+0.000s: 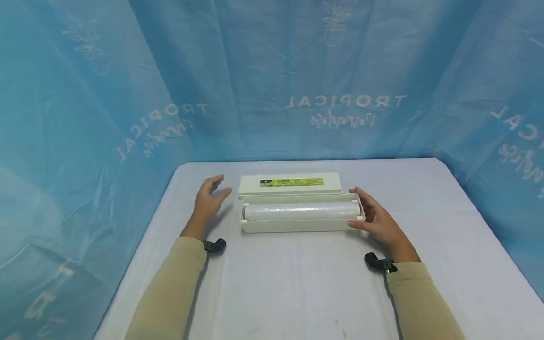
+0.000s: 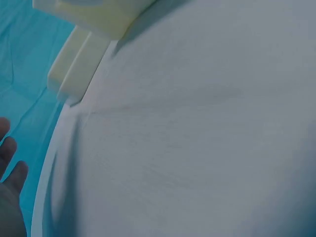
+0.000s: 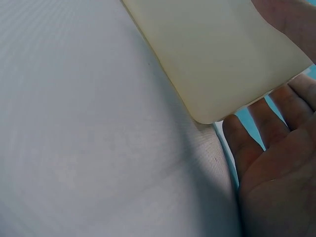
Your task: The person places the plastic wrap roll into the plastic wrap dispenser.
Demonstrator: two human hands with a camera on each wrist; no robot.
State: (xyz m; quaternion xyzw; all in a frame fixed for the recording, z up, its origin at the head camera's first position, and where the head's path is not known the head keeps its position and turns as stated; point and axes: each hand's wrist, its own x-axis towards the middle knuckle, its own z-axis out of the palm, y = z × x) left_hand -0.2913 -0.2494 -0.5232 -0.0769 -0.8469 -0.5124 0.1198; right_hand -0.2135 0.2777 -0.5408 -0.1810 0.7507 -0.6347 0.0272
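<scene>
Box, head view: from where I stand, the pale box (image 1: 299, 227) sits uncovered on the white tabletop (image 1: 306, 283), a long wall towards the person.
Lid: already off, this lid (image 1: 297, 192) lies just behind the box, yellow-green label (image 1: 292, 182) up; whether they touch, I can't tell.
Clear roll: the roll (image 1: 301, 211) lies lengthwise inside the box. I'd judge the uncovering done and the roll in place; the lid isn't on, and I can't tell whether any film is pulled loose.
Right hand: the right hand (image 1: 380, 222) grips the box's right end, thumb in front, fingers behind.
Left hand: the left hand (image 1: 207, 200) holds nothing, left of the box, thumb and fingers loosely apart.
Blue curtain: the curtain (image 1: 263, 61) hangs behind and either side of the box, its "TROPICAL Paradise" lettering reversed.
Left wrist view: fingertips well apart from the box, plain tabletop below it.
Right wrist view: thumb over the box's long wall, fingers at its end; roll hidden.
</scene>
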